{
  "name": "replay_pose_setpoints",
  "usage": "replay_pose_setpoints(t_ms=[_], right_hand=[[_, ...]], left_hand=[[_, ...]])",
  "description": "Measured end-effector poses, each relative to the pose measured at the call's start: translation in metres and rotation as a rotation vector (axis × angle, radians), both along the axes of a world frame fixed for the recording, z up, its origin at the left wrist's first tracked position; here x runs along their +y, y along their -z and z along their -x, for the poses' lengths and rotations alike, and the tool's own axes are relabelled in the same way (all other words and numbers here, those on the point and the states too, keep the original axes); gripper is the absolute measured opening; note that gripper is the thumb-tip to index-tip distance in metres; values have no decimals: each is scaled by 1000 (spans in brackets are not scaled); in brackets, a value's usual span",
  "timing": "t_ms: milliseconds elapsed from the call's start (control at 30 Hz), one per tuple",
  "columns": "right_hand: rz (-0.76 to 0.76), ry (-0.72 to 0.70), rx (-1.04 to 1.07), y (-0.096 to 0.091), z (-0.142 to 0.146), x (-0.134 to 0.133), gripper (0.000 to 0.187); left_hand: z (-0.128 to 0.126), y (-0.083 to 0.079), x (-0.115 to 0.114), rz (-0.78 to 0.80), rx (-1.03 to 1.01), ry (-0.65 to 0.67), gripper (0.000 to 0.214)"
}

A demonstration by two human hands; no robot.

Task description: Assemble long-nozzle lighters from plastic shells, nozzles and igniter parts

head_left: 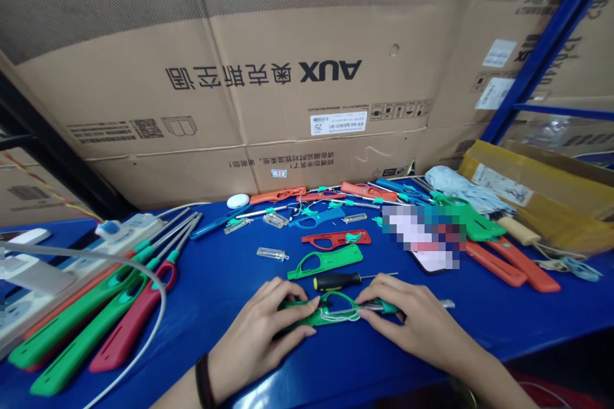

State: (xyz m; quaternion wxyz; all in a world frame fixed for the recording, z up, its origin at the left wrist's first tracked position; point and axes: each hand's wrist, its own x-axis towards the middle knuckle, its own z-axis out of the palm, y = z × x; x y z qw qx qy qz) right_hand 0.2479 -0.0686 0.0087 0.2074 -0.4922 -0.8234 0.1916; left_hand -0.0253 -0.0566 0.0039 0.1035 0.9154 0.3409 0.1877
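My left hand (pixel 259 332) is closed around the back end of a green plastic lighter handle shell (pixel 319 314) lying on the blue table (pixel 225 281). My right hand (pixel 407 316) pinches the front end of the same piece, where a thin metal tube and white wires (pixel 336 315) run into it. A black and yellow screwdriver (pixel 338 280) lies just beyond my fingers. Another green shell (pixel 330 261) and a red shell (pixel 336 239) lie further back.
Finished long green and red lighters (pixel 96 313) lie stacked at the left beside a white power strip (pixel 129 230) and cable. More red, blue and green shells and clear parts (pixel 336 204) are scattered at the back. Large cardboard boxes (pixel 288 77) wall the rear; blue shelving (pixel 542 57) stands right.
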Motion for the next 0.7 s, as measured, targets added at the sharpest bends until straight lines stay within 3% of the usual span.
replay_pose_setpoints(t_ms=[400,700], right_hand=[[20,-95,63,-5,1,0,12],[41,-40,110,-1,5,0,9]], left_hand=[[0,2,-1,-17,22,-16,34],[0,1,-1,-1,22,-34,33]])
